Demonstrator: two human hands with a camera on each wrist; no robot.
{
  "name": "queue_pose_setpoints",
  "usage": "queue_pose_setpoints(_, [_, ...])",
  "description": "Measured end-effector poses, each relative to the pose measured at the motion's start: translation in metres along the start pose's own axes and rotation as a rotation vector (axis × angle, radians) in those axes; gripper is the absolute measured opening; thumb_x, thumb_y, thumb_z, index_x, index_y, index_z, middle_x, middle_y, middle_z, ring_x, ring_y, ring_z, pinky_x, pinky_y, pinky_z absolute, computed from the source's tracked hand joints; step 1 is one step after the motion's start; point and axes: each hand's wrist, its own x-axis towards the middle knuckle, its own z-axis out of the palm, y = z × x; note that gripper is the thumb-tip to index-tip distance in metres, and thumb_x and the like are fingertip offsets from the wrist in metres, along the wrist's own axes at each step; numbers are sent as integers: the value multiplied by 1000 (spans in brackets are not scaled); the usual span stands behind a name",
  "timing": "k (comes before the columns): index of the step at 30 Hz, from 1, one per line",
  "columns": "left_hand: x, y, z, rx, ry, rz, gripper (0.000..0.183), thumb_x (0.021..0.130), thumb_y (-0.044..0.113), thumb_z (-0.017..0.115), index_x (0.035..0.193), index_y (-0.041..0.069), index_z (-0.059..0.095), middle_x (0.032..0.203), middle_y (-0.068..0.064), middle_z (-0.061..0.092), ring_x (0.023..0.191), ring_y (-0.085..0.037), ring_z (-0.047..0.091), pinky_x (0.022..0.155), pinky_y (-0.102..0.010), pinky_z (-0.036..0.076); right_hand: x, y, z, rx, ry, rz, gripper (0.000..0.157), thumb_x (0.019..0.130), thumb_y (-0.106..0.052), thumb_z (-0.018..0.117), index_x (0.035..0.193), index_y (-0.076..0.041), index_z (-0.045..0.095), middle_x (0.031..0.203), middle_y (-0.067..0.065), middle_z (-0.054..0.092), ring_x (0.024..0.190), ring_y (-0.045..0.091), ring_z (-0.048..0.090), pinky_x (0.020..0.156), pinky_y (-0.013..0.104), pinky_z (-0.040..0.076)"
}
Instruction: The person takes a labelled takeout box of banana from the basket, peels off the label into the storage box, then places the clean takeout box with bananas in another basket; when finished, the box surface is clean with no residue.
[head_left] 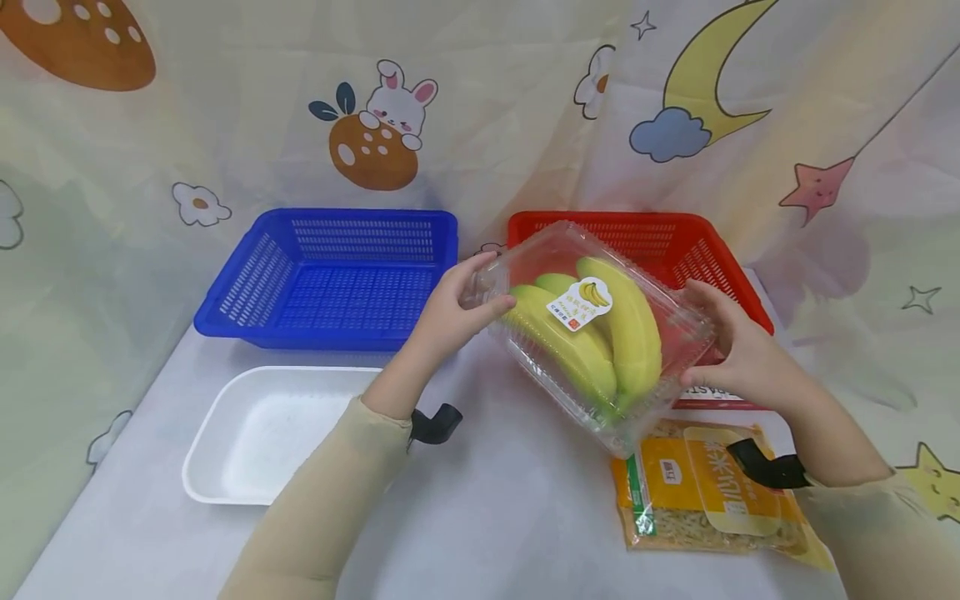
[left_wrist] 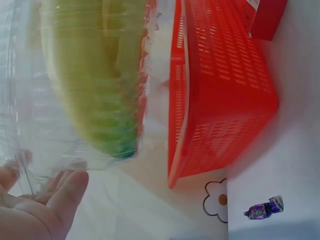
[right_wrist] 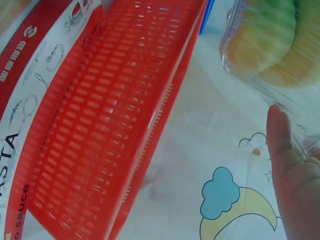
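Note:
A clear plastic box of bananas (head_left: 637, 333) with a white banana label is held up, tilted, above the table in the head view. My left hand (head_left: 457, 308) grips its left corner, thumb on the near side. On the opposite end my right hand (head_left: 742, 350) holds the box between thumb and fingers. The left wrist view shows the left thumb and fingers (left_wrist: 70, 197) pinching the box's corner. In the right wrist view the right thumb (right_wrist: 282, 145) presses against the clear plastic. Behind the box stands a red basket (head_left: 697, 242), partly hidden by it.
A blue basket (head_left: 352, 329) stands at the back left, with a white tray (head_left: 206, 450) before it. An orange-yellow food packet (head_left: 675, 508) lies front right. A red-and-white pasta box (right_wrist: 30, 80) sits by the red basket. A small purple wrapped candy (left_wrist: 265, 208) lies on the table.

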Motion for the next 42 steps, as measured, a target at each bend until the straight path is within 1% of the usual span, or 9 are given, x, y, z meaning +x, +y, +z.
queue_pose_setpoints(2, [-7, 0, -1, 5, 7, -12, 63, 79, 38, 67, 135, 27, 41, 141, 3, 37, 127, -20, 39, 89, -40, 50, -2, 1, 1, 34, -6, -15, 92, 67, -2, 75, 141, -15, 22, 126, -4, 41, 104, -1, 46, 69, 15, 53])
queue_pose_setpoints(5, [-19, 0, -3, 7, 16, -37, 63, 78, 37, 68, 134, 27, 42, 141, 3, 38, 126, -21, 40, 90, -41, 49, -4, 1, 4, 63, -19, -25, 86, 67, 0, 74, 138, -13, 28, 121, -12, 44, 102, -1, 49, 68, 16, 53])
queue_pose_setpoints(12, [-49, -6, -7, 10, 22, -73, 65, 75, 36, 72, 132, 27, 42, 137, 7, 42, 125, -18, 43, 95, -40, 46, -7, 3, 8, 85, -59, -100, 90, 64, 2, 74, 141, -11, 29, 131, -14, 37, 107, 0, 44, 69, 17, 53])
queue_pose_setpoints(19, [-76, -18, -11, -9, 37, -47, 67, 73, 31, 75, 132, 21, 43, 135, 6, 45, 124, -15, 43, 101, -38, 42, -9, 3, 17, 44, -125, -61, 90, 67, -4, 74, 143, -18, 28, 129, -18, 39, 108, -3, 45, 75, 17, 52])
queue_pose_setpoints(24, [-97, -30, -9, -31, 73, -57, 71, 70, 26, 78, 131, 19, 43, 132, 4, 47, 119, -16, 45, 97, -37, 46, -13, 1, 27, 14, -138, -24, 89, 68, -8, 73, 142, -23, 29, 128, -21, 41, 106, -4, 45, 75, 20, 52])
queue_pose_setpoints(28, [-115, -37, -4, 27, 109, -72, 77, 67, 28, 80, 132, 20, 40, 133, 4, 44, 117, -19, 44, 94, -40, 47, -16, 4, 36, 63, -171, -28, 88, 71, -7, 72, 144, -20, 25, 132, -23, 36, 110, -8, 43, 76, 19, 52])
queue_pose_setpoints(34, [-135, -42, 4, 173, 146, 9, 85, 69, 36, 77, 139, 17, 34, 138, -4, 39, 123, -24, 41, 89, -39, 50, -19, 10, 44, 152, -239, -25, 83, 75, -3, 68, 144, -17, 24, 135, -19, 36, 114, -11, 41, 82, 19, 51])
queue_pose_setpoints(38, [-148, -45, 10, 231, 182, 33, 83, 67, 39, 77, 138, 20, 37, 137, -4, 39, 123, -22, 42, 88, -40, 51, -21, 11, 46, 98, -246, -22, 83, 74, -6, 70, 144, -15, 25, 131, -14, 40, 108, -10, 44, 78, 23, 54])
queue_pose_setpoints(42, [-161, -50, 17, 296, 242, 51, 81, 66, 40, 77, 135, 17, 41, 133, -4, 42, 120, -20, 44, 86, -41, 50, -20, 13, 50, 85, -290, -2, 82, 76, -11, 70, 144, -18, 25, 133, -16, 38, 108, -5, 46, 81, 23, 53])
